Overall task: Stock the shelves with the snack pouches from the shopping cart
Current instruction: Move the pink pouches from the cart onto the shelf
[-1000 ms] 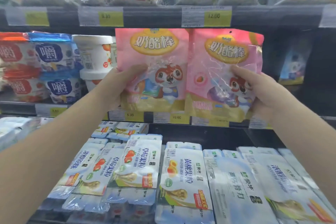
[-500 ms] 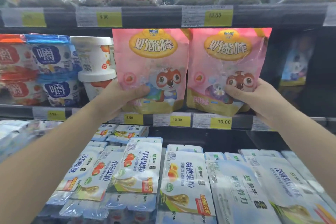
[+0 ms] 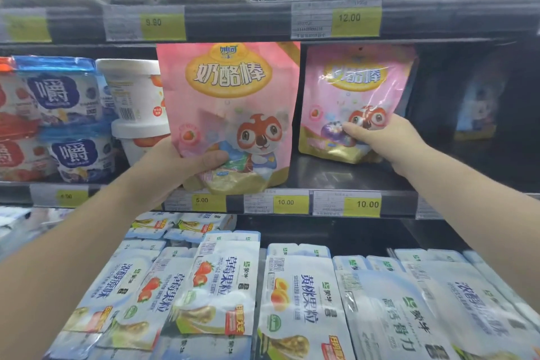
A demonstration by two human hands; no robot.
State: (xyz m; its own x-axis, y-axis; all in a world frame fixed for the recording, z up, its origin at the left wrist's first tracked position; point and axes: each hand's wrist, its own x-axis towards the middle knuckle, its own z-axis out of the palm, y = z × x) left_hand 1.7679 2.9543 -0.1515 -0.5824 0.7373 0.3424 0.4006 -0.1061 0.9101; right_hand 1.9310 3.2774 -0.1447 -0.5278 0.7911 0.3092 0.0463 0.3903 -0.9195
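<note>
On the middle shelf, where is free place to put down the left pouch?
Bare shelf lies in front of the right pouch, and a wider dark patch between it and the blue pouch. Left of the left pouch, the tubs crowd the shelf.

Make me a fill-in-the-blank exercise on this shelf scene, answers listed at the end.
The left hand holds the left pouch and the right hand the right pouch; both pouches are mostly ____.
The pouch set farther back on the shelf is the ____ one.
The price tag directly below the right pouch reads ____.
Beside the left pouch stand two stacked ____ tubs.
Answers: pink; right; 10.00; white.
</note>
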